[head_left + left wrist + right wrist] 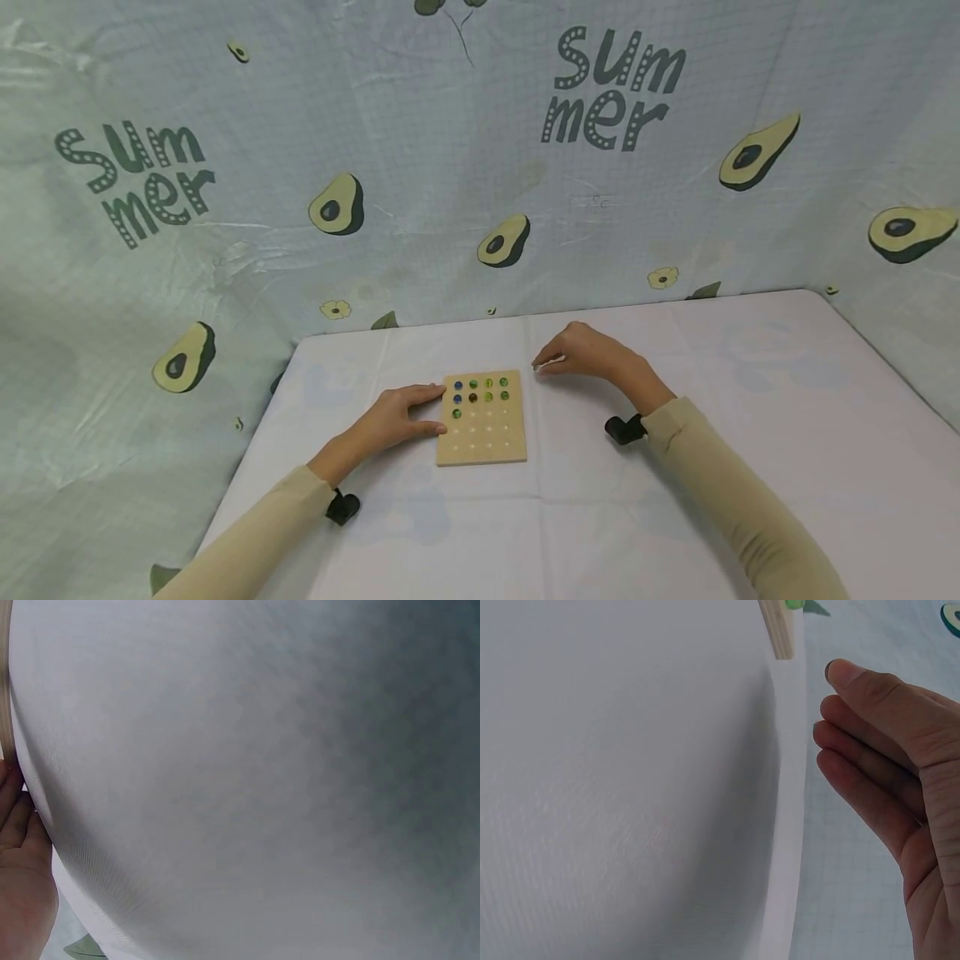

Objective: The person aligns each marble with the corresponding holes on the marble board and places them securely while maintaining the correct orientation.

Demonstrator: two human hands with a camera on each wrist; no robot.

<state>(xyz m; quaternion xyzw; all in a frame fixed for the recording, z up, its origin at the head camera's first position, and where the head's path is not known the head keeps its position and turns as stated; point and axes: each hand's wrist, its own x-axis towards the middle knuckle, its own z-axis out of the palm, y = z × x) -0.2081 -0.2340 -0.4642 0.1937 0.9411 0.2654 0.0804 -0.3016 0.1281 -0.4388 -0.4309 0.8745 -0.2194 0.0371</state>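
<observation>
A square light-wood board (pixel 510 450) lies on the table in the head view, with rows of shallow holes. Blue, green, yellow-green and brown glass marbles (pixel 473 397) fill its two far rows, and a single green one sits at the left of the third. My left hand (pixel 390 419) touches the board's left edge with thumb and forefinger spread apart. Beyond the board's far right corner, my right hand (pixel 581 350) hovers with thumb and forefinger tips close together. A small pale spot shows at those tips; I cannot tell if it is a held thing.
A white cloth covers the table (pixel 600 517). Behind it hangs a pale curtain (pixel 420 150) printed with avocados and lettering. Black wrist cameras (pixel 342 507) are strapped beneath both wrists, below the beige sleeves (pixel 735 492).
</observation>
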